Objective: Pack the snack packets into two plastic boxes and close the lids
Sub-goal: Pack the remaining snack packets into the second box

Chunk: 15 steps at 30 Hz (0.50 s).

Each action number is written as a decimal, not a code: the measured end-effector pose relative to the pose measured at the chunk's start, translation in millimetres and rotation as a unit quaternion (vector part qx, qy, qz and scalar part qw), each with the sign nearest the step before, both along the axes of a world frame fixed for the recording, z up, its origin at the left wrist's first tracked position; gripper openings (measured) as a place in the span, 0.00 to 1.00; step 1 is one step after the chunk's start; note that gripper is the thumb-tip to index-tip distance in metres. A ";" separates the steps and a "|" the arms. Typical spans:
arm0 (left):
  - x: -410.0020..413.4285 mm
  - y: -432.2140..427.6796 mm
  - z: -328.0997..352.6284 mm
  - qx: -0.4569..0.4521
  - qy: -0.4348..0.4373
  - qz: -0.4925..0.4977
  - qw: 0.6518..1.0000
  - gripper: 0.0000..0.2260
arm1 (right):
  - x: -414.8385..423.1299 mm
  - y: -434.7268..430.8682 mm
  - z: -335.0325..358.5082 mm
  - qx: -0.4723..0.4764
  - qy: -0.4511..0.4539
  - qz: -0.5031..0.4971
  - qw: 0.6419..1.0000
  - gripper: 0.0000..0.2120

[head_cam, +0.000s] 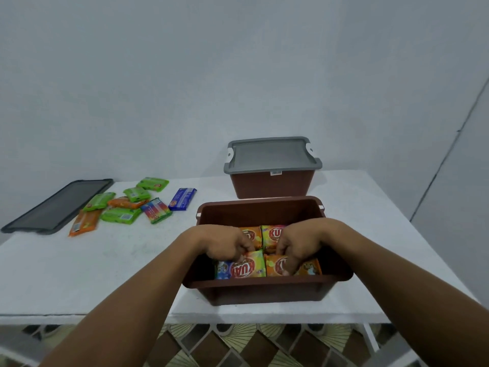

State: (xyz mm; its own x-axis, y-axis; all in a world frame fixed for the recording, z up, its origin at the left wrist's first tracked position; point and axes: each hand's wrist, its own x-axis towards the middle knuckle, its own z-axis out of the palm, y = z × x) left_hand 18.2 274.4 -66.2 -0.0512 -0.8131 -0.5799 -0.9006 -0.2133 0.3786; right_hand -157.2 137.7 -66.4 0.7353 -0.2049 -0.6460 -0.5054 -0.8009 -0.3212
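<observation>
The left hand (225, 243) sinks its fingertips behind a snack packet (246, 268), so the grip is unclear. The right hand (299, 245) loses its thumb between packets. The open box (259, 284) masks the front packets' lower edges with its near wall. The grey lid (272, 154) hides what's in the closed box (272, 184), and the label (276, 172) is too small to read. Both forearms run off the bottom edge.
</observation>
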 end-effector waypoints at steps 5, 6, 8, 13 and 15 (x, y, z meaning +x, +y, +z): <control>-6.0 -4.3 2.2 0.046 -0.008 -0.024 0.999 0.20 | 1.8 4.3 0.9 -0.002 0.028 0.018 0.999 0.19; -5.9 -4.9 3.2 0.050 -0.002 -0.027 0.998 0.20 | 1.9 4.8 1.0 -0.004 0.029 0.023 0.999 0.19; -3.3 -6.2 3.2 0.058 0.010 -0.026 0.998 0.20 | 2.2 5.6 1.5 -0.003 0.034 0.022 0.999 0.19; 1.8 -10.1 2.4 0.079 0.031 -0.016 0.996 0.19 | 3.3 3.8 -0.3 0.012 0.038 0.009 0.999 0.18; 2.1 -10.7 3.1 0.082 0.024 -0.017 0.996 0.19 | 4.0 2.3 -3.0 0.019 0.037 0.001 0.999 0.17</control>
